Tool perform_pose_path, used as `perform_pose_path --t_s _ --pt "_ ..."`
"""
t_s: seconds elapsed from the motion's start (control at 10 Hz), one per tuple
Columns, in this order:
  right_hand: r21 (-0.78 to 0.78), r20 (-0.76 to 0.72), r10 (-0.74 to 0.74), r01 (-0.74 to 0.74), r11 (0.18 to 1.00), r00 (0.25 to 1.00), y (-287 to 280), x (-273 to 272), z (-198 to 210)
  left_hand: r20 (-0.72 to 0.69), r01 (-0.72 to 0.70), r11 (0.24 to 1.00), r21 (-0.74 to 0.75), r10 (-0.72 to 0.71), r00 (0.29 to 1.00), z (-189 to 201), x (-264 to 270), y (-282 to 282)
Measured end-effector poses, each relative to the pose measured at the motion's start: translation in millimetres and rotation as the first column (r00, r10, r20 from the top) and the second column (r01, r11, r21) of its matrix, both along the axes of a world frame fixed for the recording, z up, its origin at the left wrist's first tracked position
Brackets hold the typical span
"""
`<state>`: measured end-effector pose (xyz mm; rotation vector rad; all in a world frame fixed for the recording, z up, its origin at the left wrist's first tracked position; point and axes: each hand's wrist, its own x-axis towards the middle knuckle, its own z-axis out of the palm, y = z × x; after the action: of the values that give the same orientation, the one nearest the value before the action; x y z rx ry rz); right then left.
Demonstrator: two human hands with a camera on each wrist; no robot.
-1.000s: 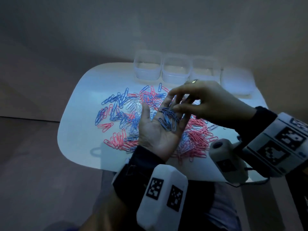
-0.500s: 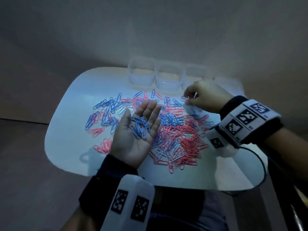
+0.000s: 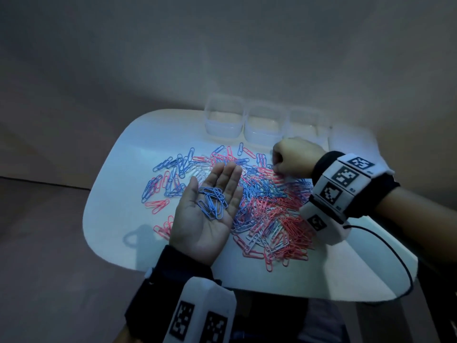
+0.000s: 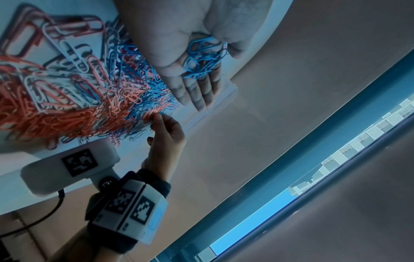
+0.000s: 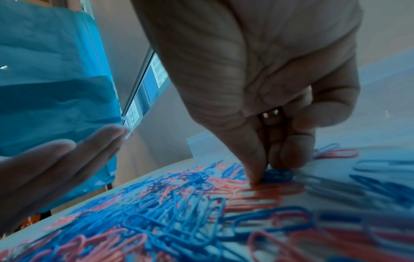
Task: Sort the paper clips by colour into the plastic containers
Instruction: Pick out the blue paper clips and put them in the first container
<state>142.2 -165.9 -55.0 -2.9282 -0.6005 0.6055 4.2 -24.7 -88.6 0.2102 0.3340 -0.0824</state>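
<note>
My left hand [image 3: 220, 184] lies palm up over the pile, fingers straight, carrying several blue paper clips [image 3: 212, 201] in the palm; the left wrist view shows these clips [image 4: 201, 56] too. A mixed pile of blue, pink and white paper clips [image 3: 267, 206] covers the white table [image 3: 118, 219]. My right hand [image 3: 278, 165] reaches down at the pile's far right edge. In the right wrist view the right hand [image 5: 267, 170] pinches a blue clip [image 5: 280, 173] between thumb and fingertips against the table. Three clear plastic containers [image 3: 223, 120] [image 3: 265, 127] [image 3: 304, 122] stand in a row at the far edge.
A pale lid or flat container [image 3: 351, 142] lies to the right of the row. A black cable [image 3: 395, 251] loops from my right wrist over the table's right side. Bare table surface shows at the left and front. The floor lies beyond the table's left edge.
My right hand left the spot above my left palm, moved to the far right of the pile and came down onto the clips. The left palm stayed up with its blue clips.
</note>
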Motion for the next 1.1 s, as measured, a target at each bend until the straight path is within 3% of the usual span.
perform_pose_path --t_s 0.2,0.7,0.9,1.1 --pt "0.033 -0.003 0.002 -0.002 0.999 1.0 0.0 -2.1 -3.1 0.038 0.028 0.998 -0.059 -0.025 0.999 -1.8 4.0 0.3" --pt "0.011 -0.015 -0.001 0.001 1.0 1.0 -1.0 -7.9 -2.1 -0.111 -0.042 0.999 -0.025 0.039 0.993 -0.2 9.5 -3.6" --pt "0.108 -0.03 -0.02 0.023 0.994 0.999 -8.5 -3.1 -0.3 -0.051 -0.036 0.993 -0.114 0.03 0.998 -8.0 2.9 2.0" --pt "0.031 -0.02 -0.035 0.036 0.999 0.999 -3.8 -5.1 -2.8 -0.061 -0.067 0.994 -0.09 0.061 0.996 1.7 7.8 -4.1"
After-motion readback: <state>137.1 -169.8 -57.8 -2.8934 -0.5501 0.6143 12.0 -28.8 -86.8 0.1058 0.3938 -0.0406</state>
